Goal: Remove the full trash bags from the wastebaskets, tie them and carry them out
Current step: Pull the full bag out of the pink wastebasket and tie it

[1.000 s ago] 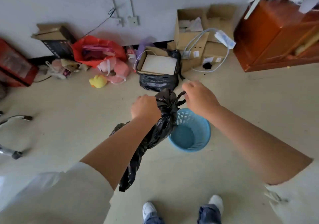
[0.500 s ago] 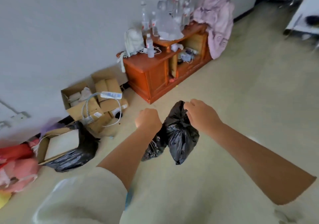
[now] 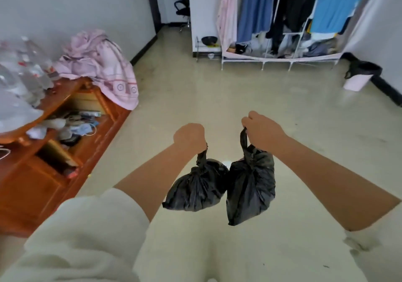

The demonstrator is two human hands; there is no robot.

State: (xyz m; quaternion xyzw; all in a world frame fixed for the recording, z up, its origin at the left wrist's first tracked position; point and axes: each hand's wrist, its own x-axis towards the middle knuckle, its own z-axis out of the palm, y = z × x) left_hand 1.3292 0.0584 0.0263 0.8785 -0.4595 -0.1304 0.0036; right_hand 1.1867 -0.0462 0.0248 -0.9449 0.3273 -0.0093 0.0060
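Observation:
Two tied black trash bags hang in front of me above the floor. My left hand (image 3: 189,135) is closed on the knotted top of the rounder left bag (image 3: 195,187). The taller right bag (image 3: 250,186) hangs by its handle loop from my right hand (image 3: 262,130), which is clenched around it. The two bags touch side by side. A pink wastebasket (image 3: 356,81) with a black liner over its rim stands by the right wall.
A wooden cabinet (image 3: 43,173) with bottles and a pink cloth (image 3: 100,64) runs along the left wall. A clothes rack (image 3: 280,20) with hanging garments stands at the back right. A dark doorway (image 3: 171,1) with an office chair opens at the back. Bare floor lies between.
The view has swung right, from the blue basket and boxes to the open room. Both hands went from working on one bag's top to holding one tied bag each, apart and lower.

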